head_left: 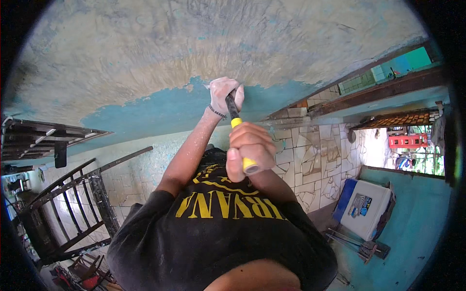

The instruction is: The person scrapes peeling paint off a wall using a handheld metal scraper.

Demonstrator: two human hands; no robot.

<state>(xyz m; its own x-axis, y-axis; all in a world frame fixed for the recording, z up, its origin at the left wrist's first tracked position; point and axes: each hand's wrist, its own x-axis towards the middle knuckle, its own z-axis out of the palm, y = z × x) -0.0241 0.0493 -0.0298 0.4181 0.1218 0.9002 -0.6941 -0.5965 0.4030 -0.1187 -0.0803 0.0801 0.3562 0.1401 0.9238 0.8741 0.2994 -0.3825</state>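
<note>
Both my hands are closed on one long-handled tool with a black and yellow handle, probably a scraper. My right hand wraps the yellow grip, its butt end sticking out toward me. My left hand, coated in white dust, grips the far end against the wall; the fingers hide the working edge. Around it the wall carries blue paint with a ragged border. Beyond that border lies a bare, streaky grey-beige surface with small blue flecks.
To the left stand a dark slatted wooden frame and a dark louvred panel. On the right, a white and blue cooler box rests on a blue surface. A wooden beam edges an opening. Irregular tiles cover the area below.
</note>
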